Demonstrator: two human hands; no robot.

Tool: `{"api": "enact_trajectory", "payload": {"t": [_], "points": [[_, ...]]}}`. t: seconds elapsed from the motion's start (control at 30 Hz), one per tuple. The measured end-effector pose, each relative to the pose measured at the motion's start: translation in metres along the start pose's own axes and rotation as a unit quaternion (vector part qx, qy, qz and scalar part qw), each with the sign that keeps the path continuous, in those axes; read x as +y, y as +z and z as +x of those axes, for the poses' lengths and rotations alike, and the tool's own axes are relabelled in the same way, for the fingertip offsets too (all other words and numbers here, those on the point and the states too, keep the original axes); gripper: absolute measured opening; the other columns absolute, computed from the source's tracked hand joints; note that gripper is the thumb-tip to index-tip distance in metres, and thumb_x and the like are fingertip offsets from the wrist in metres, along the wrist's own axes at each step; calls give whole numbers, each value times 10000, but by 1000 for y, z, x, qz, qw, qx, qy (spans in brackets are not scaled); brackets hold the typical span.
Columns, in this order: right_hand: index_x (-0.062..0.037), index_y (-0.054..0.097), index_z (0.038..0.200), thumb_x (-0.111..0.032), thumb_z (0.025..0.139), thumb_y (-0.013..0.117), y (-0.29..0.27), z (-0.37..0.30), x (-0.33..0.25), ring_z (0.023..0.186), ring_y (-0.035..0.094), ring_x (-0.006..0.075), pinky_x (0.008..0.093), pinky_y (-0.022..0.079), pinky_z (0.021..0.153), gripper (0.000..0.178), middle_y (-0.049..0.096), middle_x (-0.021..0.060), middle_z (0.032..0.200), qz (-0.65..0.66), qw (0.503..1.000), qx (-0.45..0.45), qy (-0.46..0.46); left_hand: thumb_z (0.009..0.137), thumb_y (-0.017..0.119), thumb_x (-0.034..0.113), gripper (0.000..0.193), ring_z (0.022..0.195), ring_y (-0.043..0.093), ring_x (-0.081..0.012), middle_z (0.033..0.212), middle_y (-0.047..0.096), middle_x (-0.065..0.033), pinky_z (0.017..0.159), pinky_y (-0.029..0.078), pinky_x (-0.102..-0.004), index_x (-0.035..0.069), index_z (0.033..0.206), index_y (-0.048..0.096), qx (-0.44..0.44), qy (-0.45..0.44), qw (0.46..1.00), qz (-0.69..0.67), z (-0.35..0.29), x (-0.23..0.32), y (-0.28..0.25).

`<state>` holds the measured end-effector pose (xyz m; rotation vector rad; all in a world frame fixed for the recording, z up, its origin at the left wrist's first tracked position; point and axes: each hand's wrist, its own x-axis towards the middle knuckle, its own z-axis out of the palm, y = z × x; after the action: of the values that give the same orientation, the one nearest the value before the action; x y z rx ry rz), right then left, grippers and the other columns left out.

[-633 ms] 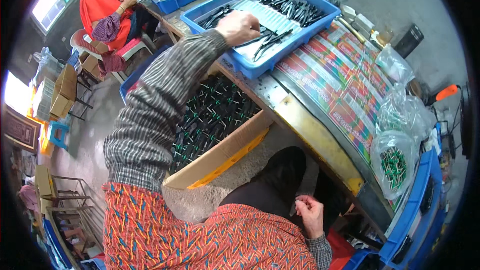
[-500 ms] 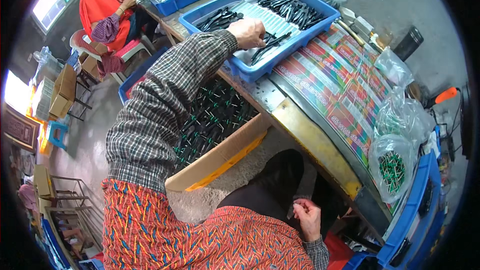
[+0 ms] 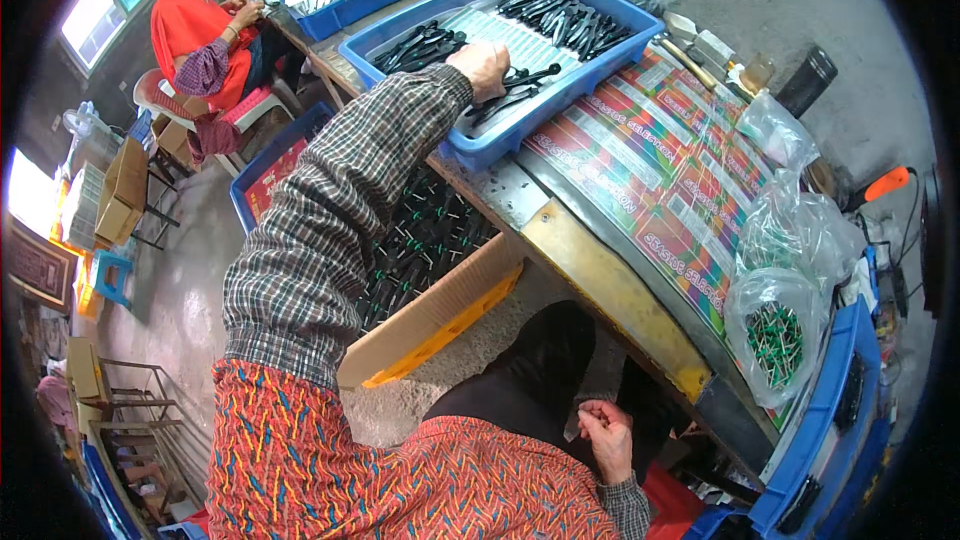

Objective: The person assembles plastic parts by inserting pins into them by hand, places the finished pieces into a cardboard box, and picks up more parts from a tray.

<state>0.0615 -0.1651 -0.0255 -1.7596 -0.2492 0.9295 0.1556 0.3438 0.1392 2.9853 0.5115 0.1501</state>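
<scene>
My left hand [image 3: 480, 70] is over the near side of a blue plastic tray [image 3: 480, 152], its fingers curled down among slim black plastic parts [image 3: 525, 85]. Its fingertips are hidden, so what they grip cannot be made out. More black parts [image 3: 420, 47] lie to its left, and another heap [image 3: 575, 22] fills the tray's far right. A pale ribbed strip [image 3: 515, 38] runs between the heaps. Low over my lap, my right hand [image 3: 608, 435] is closed with thumb and fingers together; anything in the pinch is too small to name.
Below the table edge stands a cardboard box [image 3: 440, 325] of black parts with green-and-metal pieces. Printed sheets [image 3: 640, 155] cover the tabletop on the right, beside a clear bag of green-headed pins [image 3: 775, 345]. A person in red [image 3: 205, 45] sits at the far left.
My left hand has shifted slightly left and lower in the picture, still in the tray; the whole view has moved a little. The right hand stays over my lap, fingers pinched.
</scene>
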Motion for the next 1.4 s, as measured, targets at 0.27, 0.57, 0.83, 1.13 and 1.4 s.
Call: {"api": "enact_trajectory", "payload": {"t": [0.27,0.57,0.83,1.13,1.4], "points": [[23,631,937,-118,855,644,-2,-7,3,619,533,59,206,441,558,163,609,14,754,13,1000,12,-4,688,680,232,219,827,661,-288,854,680,-133,743,526,-392,103,864,698,31,-68,994,78,-13,22,-8],[16,639,934,-134,862,631,3,-8,1,603,526,58,216,426,554,167,595,0,698,-35,999,15,-14,812,564,203,189,839,639,-361,838,647,-204,734,500,-444,45,868,650,28,114,992,44,13,22,14],[46,641,932,-157,851,644,-1,-19,-16,622,544,63,227,452,574,219,598,10,678,-54,997,33,-38,787,594,172,156,801,635,-378,809,632,-228,682,494,-458,20,802,628,80,102,991,22,18,21,14],[20,638,910,-117,810,662,-20,-55,-68,682,621,186,288,478,604,172,639,125,809,-208,939,188,-198,700,736,135,194,824,652,-308,814,664,-177,736,500,-394,6,813,645,123,87,986,-70,1,25,0],[21,629,886,-66,809,640,-73,-67,-124,722,619,283,348,476,647,116,629,150,819,-307,821,374,-303,785,644,0,81,502,570,-92,640,618,-60,429,444,-239,-34,855,619,86,30,946,-312,-19,27,-5]]}}
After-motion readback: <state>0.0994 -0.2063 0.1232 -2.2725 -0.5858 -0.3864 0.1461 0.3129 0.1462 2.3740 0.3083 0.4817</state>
